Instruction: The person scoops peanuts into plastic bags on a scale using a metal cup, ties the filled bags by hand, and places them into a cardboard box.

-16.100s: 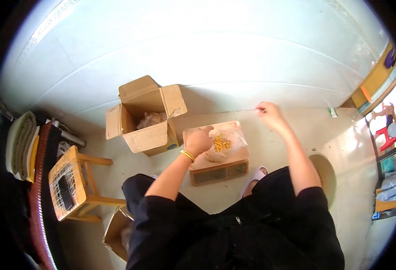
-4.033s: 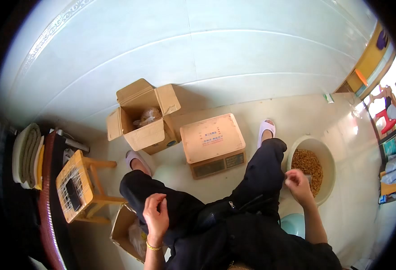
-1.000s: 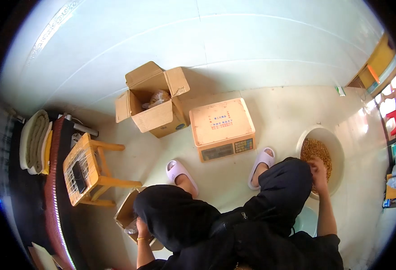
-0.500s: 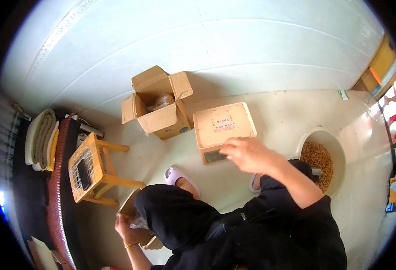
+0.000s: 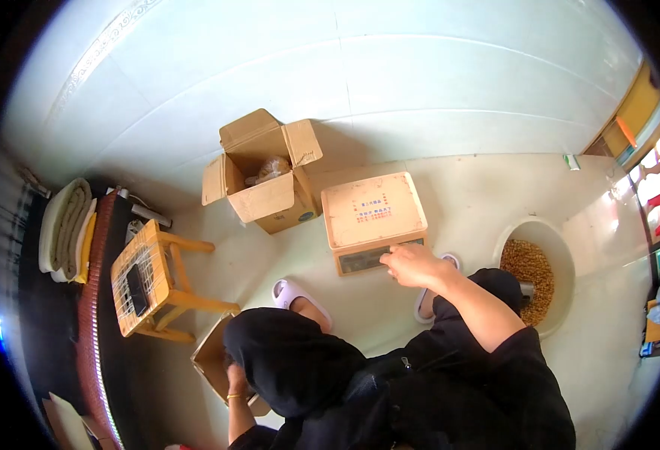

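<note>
An orange-topped electronic scale, with printing on its top and a dark front panel, sits on the floor ahead of me. My right hand is at the right part of that panel, its fingers curled and its fingertips close to or touching it. Nothing shows in that hand. Low on the left, my left hand reaches into an open cardboard box beside my leg. My knee and the box hide its fingers, so what it touches is not visible.
Another open cardboard box holds a clear plastic bag. A wooden stool bears a black phone. On my right, a pale bucket contains brown kernels and a metal scoop. A wall stands ahead.
My right hand has lowered from above the scale's front edge to its panel. My left hand has moved from the near box's edge deeper into it, behind my knee.
</note>
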Available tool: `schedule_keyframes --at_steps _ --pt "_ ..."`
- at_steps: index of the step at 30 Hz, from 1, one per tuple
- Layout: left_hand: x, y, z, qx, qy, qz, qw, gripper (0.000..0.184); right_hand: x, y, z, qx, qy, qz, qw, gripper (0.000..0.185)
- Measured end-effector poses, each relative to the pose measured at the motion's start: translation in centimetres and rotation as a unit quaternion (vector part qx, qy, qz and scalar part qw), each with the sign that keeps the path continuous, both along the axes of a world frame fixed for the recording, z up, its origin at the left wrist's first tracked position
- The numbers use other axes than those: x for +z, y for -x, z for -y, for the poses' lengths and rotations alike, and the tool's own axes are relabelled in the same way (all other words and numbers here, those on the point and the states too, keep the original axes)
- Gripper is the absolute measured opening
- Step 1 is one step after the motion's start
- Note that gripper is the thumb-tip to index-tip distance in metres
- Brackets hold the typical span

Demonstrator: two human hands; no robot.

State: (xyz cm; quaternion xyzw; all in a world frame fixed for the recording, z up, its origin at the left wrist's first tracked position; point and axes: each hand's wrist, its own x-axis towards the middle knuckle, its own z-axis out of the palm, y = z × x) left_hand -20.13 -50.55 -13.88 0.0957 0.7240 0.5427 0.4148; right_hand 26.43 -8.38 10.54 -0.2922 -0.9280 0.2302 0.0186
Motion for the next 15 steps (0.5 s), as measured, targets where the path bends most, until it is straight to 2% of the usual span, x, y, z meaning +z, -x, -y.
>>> schedule_keyframes --at_steps 1,2,3,4,5,6,8,12,14,15 --pt "4.0 -1.2 -1.2 -0.042 0.194 -0.229 0.953 0.022 -0.3 -0.2 0.0 -0.002 0.002 0.008 1.0 0.013" --pt "10.8 -3.6 -3.5 -0.082 0.369 -0.436 0.816 0.014 -0.4 -0.2 0.1 -0.004 0.005 0.015 1.0 0.013" --pt "11.5 -2.0 -2.3 0.032 0.248 -0.394 0.885 0.015 -0.4 -0.2 0.1 -0.004 0.007 0.015 1.0 0.013" --pt "12.3 -0.2 -1.1 0.145 0.118 -0.338 0.922 0.018 -0.2 -0.1 0.2 -0.001 0.014 0.024 1.0 0.014" --pt "14.7 0.1 -1.3 0.21 0.007 -0.261 0.942 0.016 0.1 0.0 0.3 0.002 0.022 0.033 0.999 0.015" --pt "18.3 0.2 -2.3 0.272 -0.105 -0.179 0.94 0.014 0.2 0.3 0.4 0.003 0.023 0.031 0.999 0.015" --pt "24.5 -0.9 -6.0 0.319 -0.246 -0.123 0.907 0.017 0.5 1.1 0.4 0.006 0.026 0.03 0.999 0.014" --pt "36.1 -6.9 -15.6 0.256 -0.338 -0.004 0.905 0.035 2.0 2.9 0.3 0.038 0.032 -0.004 0.999 0.02" --pt "39.2 -10.9 -21.8 0.24 -0.348 -0.014 0.906 0.037 3.0 3.9 0.5 0.044 0.059 -0.088 0.993 0.037" --pt "40.1 -12.9 -24.6 0.2 -0.355 -0.008 0.913 0.036 3.9 4.4 0.7 0.046 0.054 -0.09 0.993 0.037"
